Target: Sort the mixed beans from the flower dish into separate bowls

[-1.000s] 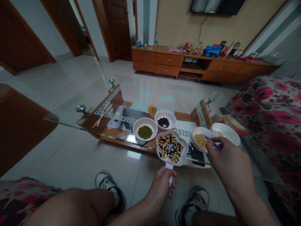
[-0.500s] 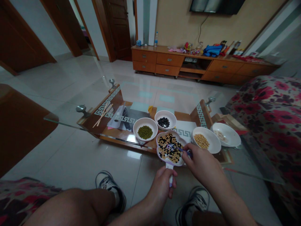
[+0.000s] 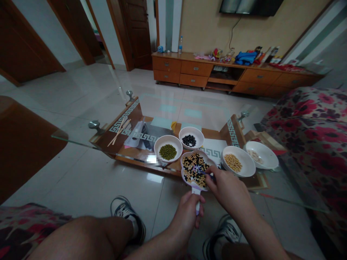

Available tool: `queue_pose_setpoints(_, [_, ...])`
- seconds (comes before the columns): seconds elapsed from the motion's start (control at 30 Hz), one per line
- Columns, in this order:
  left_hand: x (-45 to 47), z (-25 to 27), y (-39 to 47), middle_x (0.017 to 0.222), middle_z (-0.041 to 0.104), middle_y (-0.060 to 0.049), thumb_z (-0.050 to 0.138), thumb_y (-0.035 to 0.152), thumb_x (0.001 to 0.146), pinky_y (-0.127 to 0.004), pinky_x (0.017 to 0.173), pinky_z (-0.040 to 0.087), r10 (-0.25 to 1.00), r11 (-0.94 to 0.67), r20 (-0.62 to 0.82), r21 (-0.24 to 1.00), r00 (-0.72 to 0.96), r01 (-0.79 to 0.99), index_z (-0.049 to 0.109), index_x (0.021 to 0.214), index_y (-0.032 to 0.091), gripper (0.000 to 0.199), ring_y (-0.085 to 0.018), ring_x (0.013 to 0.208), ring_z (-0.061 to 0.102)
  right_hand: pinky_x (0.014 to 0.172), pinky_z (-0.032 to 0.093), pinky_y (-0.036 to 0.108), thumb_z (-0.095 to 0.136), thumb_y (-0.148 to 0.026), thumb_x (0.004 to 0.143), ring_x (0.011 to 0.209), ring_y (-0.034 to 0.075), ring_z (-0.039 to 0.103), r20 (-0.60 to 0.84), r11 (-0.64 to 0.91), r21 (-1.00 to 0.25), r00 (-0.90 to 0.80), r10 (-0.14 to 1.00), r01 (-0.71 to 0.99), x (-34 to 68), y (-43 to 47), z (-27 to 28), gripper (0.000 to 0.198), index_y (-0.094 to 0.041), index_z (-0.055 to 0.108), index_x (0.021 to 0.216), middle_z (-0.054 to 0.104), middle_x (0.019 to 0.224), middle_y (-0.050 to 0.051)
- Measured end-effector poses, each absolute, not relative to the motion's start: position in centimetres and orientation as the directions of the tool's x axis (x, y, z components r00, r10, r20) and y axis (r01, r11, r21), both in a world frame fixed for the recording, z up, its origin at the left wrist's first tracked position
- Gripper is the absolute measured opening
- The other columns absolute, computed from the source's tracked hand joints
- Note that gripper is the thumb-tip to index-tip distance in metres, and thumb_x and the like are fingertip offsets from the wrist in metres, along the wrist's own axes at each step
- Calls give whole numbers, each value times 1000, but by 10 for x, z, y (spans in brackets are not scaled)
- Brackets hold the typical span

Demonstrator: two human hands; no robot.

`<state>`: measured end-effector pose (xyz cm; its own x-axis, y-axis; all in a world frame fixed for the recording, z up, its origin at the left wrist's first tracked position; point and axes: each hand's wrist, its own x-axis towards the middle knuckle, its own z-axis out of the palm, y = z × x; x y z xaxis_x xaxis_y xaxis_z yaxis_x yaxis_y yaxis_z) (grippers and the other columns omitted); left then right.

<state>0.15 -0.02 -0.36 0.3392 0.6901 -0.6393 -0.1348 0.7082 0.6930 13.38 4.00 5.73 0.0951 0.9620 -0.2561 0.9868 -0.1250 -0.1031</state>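
Observation:
My left hand is closed around the handle of a white and purple flower-shaped pan at the near edge of the glass table. Yellow and black beans lie mixed in it. In my right hand, fingers pinch a slim purple utensil, whose patterned head rests among the beans; its exact kind is unclear. Behind the pan stand a white bowl of green beans and a white bowl of black beans. To the right is a white bowl of yellow beans.
Another white bowl with pale pieces stands at the far right. Wooden chopsticks lie at the left of the glass table. Its near edge runs just in front of the bowls. Beyond is a low wooden cabinet with assorted items.
My right hand has shifted slightly left over the pan, with the purple utensil moving among the beans. My left hand keeps its grip on the handle, and the bowls have stayed put.

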Motion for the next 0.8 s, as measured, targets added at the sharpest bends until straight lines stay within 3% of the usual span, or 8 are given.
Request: queue_pose_setpoints(0.8, [1, -3, -2, 57, 46, 5, 42, 44, 70, -23, 41, 24, 690, 711, -642, 688, 335, -145, 52, 82, 18, 30, -7, 40, 33, 58, 34, 28, 45, -34, 93, 81, 22, 69, -244, -100, -95, 74, 967, 990, 131, 40, 56, 23, -25, 65, 102, 73, 90, 6])
